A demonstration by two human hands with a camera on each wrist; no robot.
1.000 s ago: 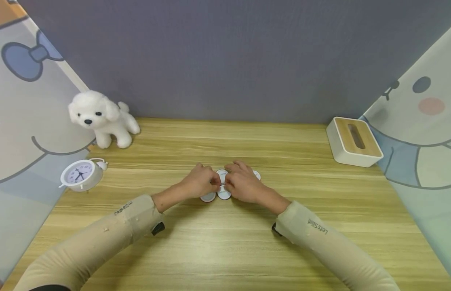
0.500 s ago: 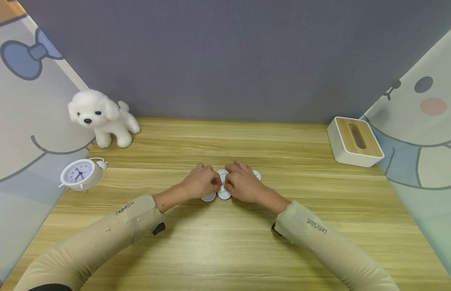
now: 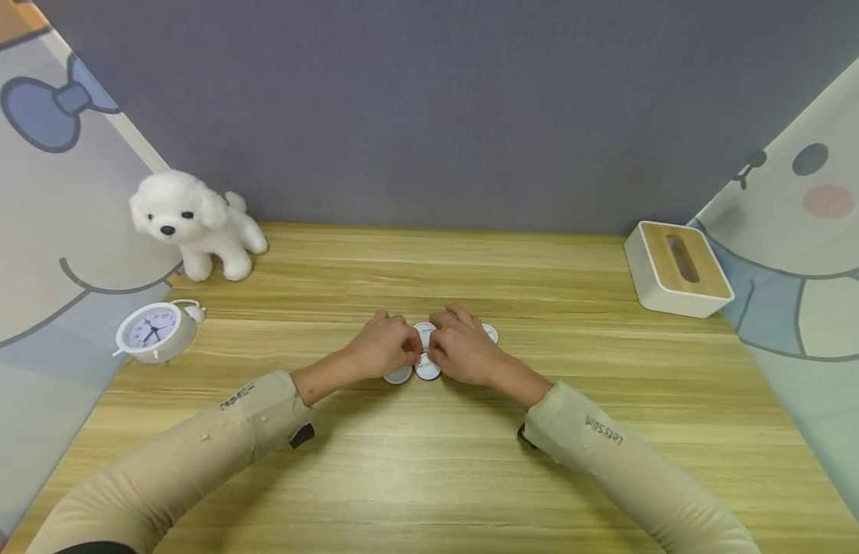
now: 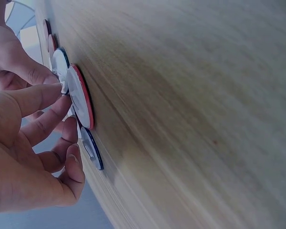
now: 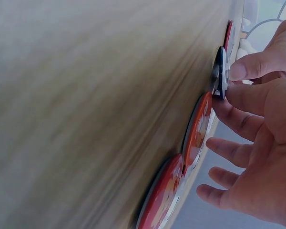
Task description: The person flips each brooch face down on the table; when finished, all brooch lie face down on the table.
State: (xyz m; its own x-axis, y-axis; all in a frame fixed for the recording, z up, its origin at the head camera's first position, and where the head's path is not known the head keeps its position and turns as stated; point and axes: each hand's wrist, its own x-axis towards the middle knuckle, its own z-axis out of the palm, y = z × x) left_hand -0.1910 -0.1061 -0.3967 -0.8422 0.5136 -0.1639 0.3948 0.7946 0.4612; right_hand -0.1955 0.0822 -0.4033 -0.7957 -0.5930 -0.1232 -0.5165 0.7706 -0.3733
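Several flat round badges with white upper faces and coloured rims lie close together mid-table. Both hands meet at the dark-rimmed badge (image 3: 428,367), whose edge stands tilted in the right wrist view. My left hand (image 3: 384,346) pinches a small white piece on it between thumb and index finger. From the other side, my right hand (image 3: 464,348) pinches at its edge with thumb and index finger, the other fingers spread. A red-rimmed badge (image 4: 82,98) lies by the left fingertips. In the right wrist view an orange-rimmed badge (image 5: 198,131) and a red badge (image 5: 163,191) lie nearer.
A white alarm clock (image 3: 155,333) and a white plush dog (image 3: 197,223) stand at the left. A white tissue box (image 3: 677,269) with a wooden lid sits at the back right. The wooden table (image 3: 429,477) ends at a grey panel (image 3: 429,115) behind.
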